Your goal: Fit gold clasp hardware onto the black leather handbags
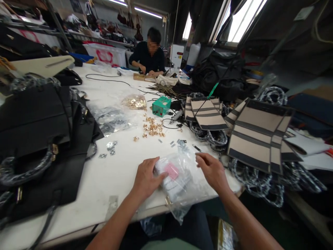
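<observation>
A clear plastic bag [182, 189] lies at the front edge of the white table, with white packets and a pink label [171, 171] showing through it. My left hand [148, 176] grips the bag's left side, thumb on top beside the label. At the opposite side, my right hand [212, 170] has its fingers curled together at the bag's edge, seemingly pinching the film. Just beyond that hand lies a dark pen-like tool [197, 148]. Small metal plates [182, 142] are scattered behind the bag, and more flat plates [111, 146] lie to the left.
Gold metal fittings [153, 127] are heaped mid-table before a green power box [161, 106] with cables. Black bags [39, 125] cover the left side. Striped beige panels [256, 135] with wrapped handles are stacked at right. Another person [151, 52] works at the far end.
</observation>
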{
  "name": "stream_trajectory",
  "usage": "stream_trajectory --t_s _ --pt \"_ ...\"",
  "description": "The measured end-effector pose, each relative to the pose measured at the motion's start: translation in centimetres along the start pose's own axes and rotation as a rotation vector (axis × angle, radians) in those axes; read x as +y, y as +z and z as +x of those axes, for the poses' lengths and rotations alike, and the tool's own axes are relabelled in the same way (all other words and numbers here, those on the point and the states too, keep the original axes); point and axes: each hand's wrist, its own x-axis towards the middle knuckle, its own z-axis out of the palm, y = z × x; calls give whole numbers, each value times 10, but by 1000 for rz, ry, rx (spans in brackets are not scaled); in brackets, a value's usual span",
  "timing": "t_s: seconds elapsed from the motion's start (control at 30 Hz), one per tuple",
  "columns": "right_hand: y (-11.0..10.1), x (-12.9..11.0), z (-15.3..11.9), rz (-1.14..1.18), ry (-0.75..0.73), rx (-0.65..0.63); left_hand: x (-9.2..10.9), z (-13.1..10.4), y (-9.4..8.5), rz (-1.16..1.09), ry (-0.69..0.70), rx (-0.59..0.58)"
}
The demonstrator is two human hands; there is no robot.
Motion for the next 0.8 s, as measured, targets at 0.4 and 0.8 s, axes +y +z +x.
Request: stream_trajectory --t_s 0.4,0.8 --pt "22 26 -119 201 6 48 -3 -27 -5 -84 -40 136" --pt "78 -7 -50 815 59 -335 -26 -69 -32 39 -144 261"
